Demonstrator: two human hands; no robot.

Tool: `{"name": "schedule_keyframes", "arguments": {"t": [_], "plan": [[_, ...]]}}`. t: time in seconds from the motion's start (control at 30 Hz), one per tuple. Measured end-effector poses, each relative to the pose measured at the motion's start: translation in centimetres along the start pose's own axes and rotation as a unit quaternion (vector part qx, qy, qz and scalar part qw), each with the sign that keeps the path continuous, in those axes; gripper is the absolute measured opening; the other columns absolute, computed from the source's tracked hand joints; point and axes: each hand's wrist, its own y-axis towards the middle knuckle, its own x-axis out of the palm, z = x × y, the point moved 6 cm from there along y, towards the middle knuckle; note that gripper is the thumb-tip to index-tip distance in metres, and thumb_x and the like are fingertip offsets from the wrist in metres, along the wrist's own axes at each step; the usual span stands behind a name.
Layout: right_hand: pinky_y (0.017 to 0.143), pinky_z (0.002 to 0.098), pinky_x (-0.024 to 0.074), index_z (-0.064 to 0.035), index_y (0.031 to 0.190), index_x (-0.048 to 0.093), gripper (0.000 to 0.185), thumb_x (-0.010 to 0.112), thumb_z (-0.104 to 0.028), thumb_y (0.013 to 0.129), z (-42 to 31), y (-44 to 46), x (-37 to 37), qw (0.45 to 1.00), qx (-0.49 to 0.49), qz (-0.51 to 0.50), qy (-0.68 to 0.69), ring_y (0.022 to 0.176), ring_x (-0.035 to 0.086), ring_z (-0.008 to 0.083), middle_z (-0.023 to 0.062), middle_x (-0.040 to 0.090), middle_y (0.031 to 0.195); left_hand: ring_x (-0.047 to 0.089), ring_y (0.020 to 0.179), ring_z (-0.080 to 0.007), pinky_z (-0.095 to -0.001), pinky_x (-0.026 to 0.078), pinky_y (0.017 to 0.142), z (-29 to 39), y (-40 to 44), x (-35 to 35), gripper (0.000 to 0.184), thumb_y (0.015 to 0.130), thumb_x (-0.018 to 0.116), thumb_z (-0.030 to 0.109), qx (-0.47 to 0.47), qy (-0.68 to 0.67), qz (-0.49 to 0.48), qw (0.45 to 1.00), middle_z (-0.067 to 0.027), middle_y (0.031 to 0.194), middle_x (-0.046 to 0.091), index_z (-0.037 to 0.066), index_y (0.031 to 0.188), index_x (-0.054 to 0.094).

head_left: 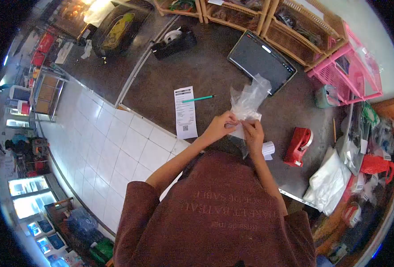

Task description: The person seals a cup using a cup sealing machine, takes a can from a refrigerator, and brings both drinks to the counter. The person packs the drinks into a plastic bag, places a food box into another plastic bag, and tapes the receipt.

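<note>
Both hands meet at the table's near edge, gripping a clear plastic bag (250, 97) whose crinkled top stands up beyond the fingers. My left hand (221, 127) pinches the bag from the left, with bent fingers. My right hand (253, 134) is closed on it from the right, fingertips close to the left ones. What lies inside the bag is unclear. A small white paper roll (268, 148) sits beside my right wrist. To the left of my hands lies a printed paper slip (186, 118), with a green pencil (199, 99) across it.
A tablet (260, 60) lies beyond the bag, before wicker shelves (295, 31). On the right are a red tape dispenser (295, 149), white plastic bags (327, 182) and a pink basket (353, 73). A black tape dispenser (174, 42) stands further back. Tiled floor (103, 138) spreads left.
</note>
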Motion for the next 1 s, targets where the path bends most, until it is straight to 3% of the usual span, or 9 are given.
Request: {"name": "schedule_keyframes", "arguments": {"t": [0.13, 0.23, 0.37, 0.47, 0.57, 0.67, 0.87, 1.0], "plan": [[0.062, 0.0287, 0.0425, -0.0048, 0.09, 0.063, 0.02, 0.059, 0.001, 0.071, 0.0, 0.4, -0.4, 0.999, 0.024, -0.007, 0.021, 0.07, 0.052, 0.0214, 0.0078, 0.05, 0.077, 0.054, 0.076, -0.0206, -0.0346, 0.039, 0.073, 1.9, 0.3, -0.3, 0.006, 0.074, 0.06, 0.014, 0.076, 0.195, 0.011, 0.978, -0.002, 0.088, 0.059, 0.008, 0.077, 0.061], [0.062, 0.0303, 0.0431, -0.0038, 0.089, 0.063, 0.019, 0.06, 0.0, 0.07, 0.1, 0.7, -0.5, 0.999, 0.04, -0.019, 0.032, 0.07, 0.053, 0.0223, 0.0084, 0.051, 0.076, 0.053, 0.074, -0.0204, -0.0336, 0.034, 0.073, 3.7, 0.4, 0.6, 0.013, 0.075, 0.059, 0.022, 0.184, 0.294, 0.031, 0.938, -0.0029, 0.08, 0.059, 0.01, 0.074, 0.06], [0.062, 0.0313, 0.0442, -0.002, 0.086, 0.061, 0.017, 0.06, 0.001, 0.07, 0.1, 1.7, -0.8, 0.998, 0.043, -0.05, 0.023, 0.069, 0.055, 0.0227, 0.0091, 0.053, 0.076, 0.054, 0.072, -0.0178, -0.0325, 0.031, 0.071, 2.1, 1.1, 1.7, 0.014, 0.075, 0.058, 0.025, 0.142, 0.243, 0.029, 0.959, -0.0014, 0.072, 0.059, 0.012, 0.07, 0.06], [0.063, 0.0306, 0.0456, -0.0013, 0.085, 0.059, 0.016, 0.06, 0.0, 0.069, 1.9, 2.3, -0.7, 0.984, 0.083, -0.14, 0.078, 0.069, 0.057, 0.023, 0.0101, 0.056, 0.078, 0.054, 0.069, -0.0173, -0.0327, 0.031, 0.069, 2.0, 1.4, 1.7, 0.014, 0.075, 0.058, 0.026, 0.109, 0.259, 0.047, 0.958, -0.0002, 0.07, 0.06, 0.013, 0.07, 0.06], [0.064, 0.029, 0.0469, -0.0016, 0.086, 0.06, 0.017, 0.061, -0.001, 0.069, 3.0, 3.2, -0.7, 0.967, 0.032, -0.238, 0.084, 0.072, 0.059, 0.0223, 0.0102, 0.058, 0.08, 0.055, 0.068, -0.0168, -0.0331, 0.03, 0.067, 2.1, 1.2, 1.8, 0.014, 0.074, 0.06, 0.027, 0.113, 0.284, 0.047, 0.951, 0.0006, 0.071, 0.06, 0.013, 0.071, 0.061], [0.065, 0.0254, 0.0473, 0.0008, 0.086, 0.059, 0.017, 0.063, -0.001, 0.069, 2.5, 3.7, -1.1, 0.956, 0.05, -0.276, 0.089, 0.071, 0.059, 0.0148, 0.008, 0.058, 0.081, 0.055, 0.068, -0.0165, -0.0338, 0.03, 0.066, 2.2, 1.0, 1.7, 0.014, 0.072, 0.062, 0.026, 0.092, 0.27, 0.061, 0.956, 0.0008, 0.071, 0.06, 0.013, 0.071, 0.061], [0.067, 0.0239, 0.0473, 0.0009, 0.087, 0.059, 0.012, 0.06, 0.001, 0.075, 5.1, 3.0, -0.3, 0.935, 0.127, -0.289, 0.16, 0.074, 0.058, 0.0109, 0.0051, 0.058, 0.083, 0.054, 0.068, -0.0165, -0.0344, 0.031, 0.066, 2.0, 0.8, 1.8, 0.011, 0.069, 0.064, 0.022, 0.076, 0.245, 0.077, 0.964, 0.0007, 0.069, 0.057, 0.012, 0.07, 0.06], [0.068, 0.023, 0.0469, 0.0018, 0.088, 0.057, 0.01, 0.058, 0.002, 0.077, 5.3, 3.0, -0.2, 0.919, 0.123, -0.304, 0.218, 0.075, 0.057, 0.0098, 0.0038, 0.057, 0.083, 0.054, 0.069, -0.0164, -0.0347, 0.031, 0.067, 1.8, 0.8, 1.9, 0.01, 0.067, 0.064, 0.02, 0.058, 0.228, 0.073, 0.969, 0.0009, 0.07, 0.057, 0.012, 0.07, 0.059]]}}
